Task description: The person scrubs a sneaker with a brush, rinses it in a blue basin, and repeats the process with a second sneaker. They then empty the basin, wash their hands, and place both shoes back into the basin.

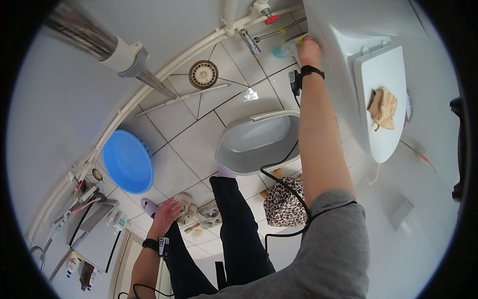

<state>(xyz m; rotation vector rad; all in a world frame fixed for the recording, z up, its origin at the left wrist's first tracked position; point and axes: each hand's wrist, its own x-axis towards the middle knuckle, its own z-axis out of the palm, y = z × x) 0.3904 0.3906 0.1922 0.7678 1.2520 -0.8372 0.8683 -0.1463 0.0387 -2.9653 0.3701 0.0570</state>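
At the top right, beside a white bathroom fixture [338,74], my right hand [309,50] is closed around the yellow-green upper part of a clear plastic bottle [288,49] with a teal end low over the floor tiles. My left hand [167,217] hangs at the lower left with nothing in it, fingers loosely extended, over my knee. Past its fingertips a pair of light shoes [209,215] stands on the floor. A grey plastic tub [257,149] lies left of my right forearm, which hides part of it. A patterned cloth [384,108] rests on a white lid [386,144].
A blue basin [129,160] stands by the wall pipes at the left. A stool with a leopard-print cover [283,209] is near my right leg, and a black cable crosses it. A metal pole [157,84], a round floor drain [203,74] and a valve [250,43] are ahead.
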